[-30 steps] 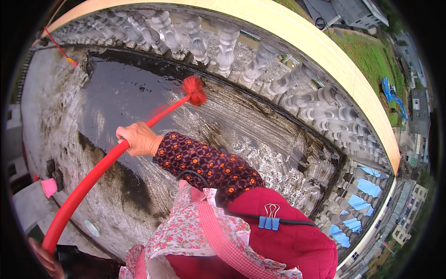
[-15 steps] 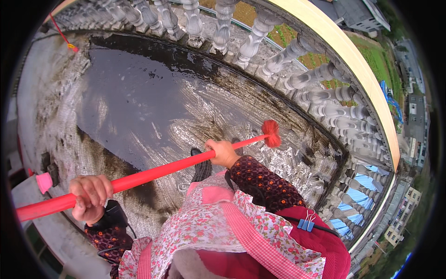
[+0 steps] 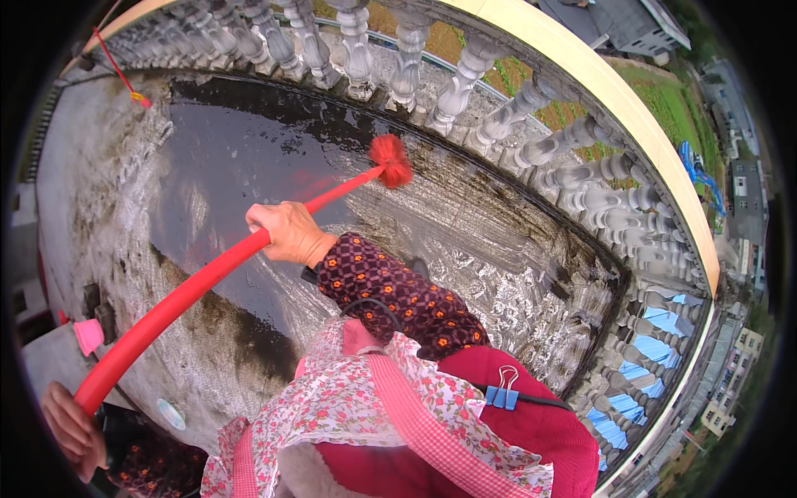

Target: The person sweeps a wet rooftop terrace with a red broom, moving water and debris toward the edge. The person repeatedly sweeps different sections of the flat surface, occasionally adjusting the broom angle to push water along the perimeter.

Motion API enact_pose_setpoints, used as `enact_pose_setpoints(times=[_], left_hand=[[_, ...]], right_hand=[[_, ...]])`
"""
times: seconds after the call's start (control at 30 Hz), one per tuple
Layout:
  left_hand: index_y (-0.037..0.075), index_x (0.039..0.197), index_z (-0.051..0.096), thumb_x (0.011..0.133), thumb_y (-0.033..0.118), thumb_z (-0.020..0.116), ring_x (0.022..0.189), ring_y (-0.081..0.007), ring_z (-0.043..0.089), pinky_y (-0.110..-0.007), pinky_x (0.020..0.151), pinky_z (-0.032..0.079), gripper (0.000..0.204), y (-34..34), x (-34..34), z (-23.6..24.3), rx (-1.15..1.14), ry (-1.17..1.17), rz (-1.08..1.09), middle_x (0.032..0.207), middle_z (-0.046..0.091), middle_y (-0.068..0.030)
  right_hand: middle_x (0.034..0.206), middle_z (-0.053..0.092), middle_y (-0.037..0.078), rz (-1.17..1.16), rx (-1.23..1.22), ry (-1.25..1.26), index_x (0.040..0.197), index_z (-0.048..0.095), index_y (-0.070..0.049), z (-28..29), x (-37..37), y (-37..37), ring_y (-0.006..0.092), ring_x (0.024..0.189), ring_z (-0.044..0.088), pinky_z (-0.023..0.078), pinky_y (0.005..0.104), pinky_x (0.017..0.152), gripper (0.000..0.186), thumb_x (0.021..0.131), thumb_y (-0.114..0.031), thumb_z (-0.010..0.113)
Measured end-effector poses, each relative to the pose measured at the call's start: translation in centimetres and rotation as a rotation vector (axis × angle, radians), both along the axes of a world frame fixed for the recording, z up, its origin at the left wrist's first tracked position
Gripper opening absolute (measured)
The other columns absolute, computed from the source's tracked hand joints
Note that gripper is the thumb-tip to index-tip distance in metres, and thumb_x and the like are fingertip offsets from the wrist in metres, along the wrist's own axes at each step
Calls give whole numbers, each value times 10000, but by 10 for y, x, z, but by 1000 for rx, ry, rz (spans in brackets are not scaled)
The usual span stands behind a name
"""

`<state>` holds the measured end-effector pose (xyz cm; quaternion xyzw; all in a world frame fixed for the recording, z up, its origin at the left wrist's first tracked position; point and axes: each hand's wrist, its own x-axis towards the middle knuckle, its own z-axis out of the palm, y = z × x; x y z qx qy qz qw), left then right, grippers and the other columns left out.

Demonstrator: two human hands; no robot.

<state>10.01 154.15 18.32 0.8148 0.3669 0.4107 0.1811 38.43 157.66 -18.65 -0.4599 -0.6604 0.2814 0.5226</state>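
A long red-handled broom slants from the lower left toward the far middle, ending in a tuft of red bristles. My right hand is closed round its shaft, partway toward the bristles. Down at the left, my left hand grips the handle near its other end. The bristles are over the concrete floor at the edge of a dark puddle; whether they touch it I cannot tell. Pale streaks and dark dirt mark the wet floor round my feet, and my apron hides part of it.
A grey baluster railing curves along the far and right sides under a pale handrail. A pink container stands at the left. A red cord hangs at the far left. Blue sheeting shows between balusters at the right.
The broom's bristles have swung left and farther away, toward the puddle. My right hand has moved left and forward with the shaft; my left hand has come down and left.
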Motion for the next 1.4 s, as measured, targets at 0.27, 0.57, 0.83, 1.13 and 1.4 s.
enact_pose_setpoints(times=[0.27,0.57,0.83,1.13,1.4], left_hand=[[160,636,415,942,284,612,423,-137,423,-358,572,446,385,46,130,-213,-727,-878,-479,482,428,15],[168,681,349,1014,239,505,477,-114,313,-310,593,358,375,81,115,-101,-591,-752,-135,515,330,31],[188,674,328,1007,334,515,485,-103,305,-281,588,332,409,77,157,-62,-204,-522,31,519,312,48],[171,668,336,1058,238,456,339,-63,277,-207,413,328,413,61,125,-31,-336,-888,-32,438,319,52],[159,655,375,1058,241,467,316,-70,292,-237,378,350,421,94,96,-87,-439,-848,35,422,344,50]], right_hand=[[758,677,126,-187,-506,-410,900,613,-128,-91,178,-91,374,766,673,519,486,671,197,736,-142,721],[750,681,114,260,-319,-303,908,625,-132,-83,109,84,371,757,672,506,491,650,208,715,-117,701],[744,664,67,287,-109,-120,830,568,-127,-37,83,215,334,778,645,448,417,758,154,737,-100,688],[749,658,118,377,-235,-89,977,527,-98,-4,108,56,384,694,660,495,486,614,172,869,-151,650],[708,656,59,405,-353,-254,936,571,-141,-60,82,65,331,683,674,513,457,600,202,767,-115,677]])
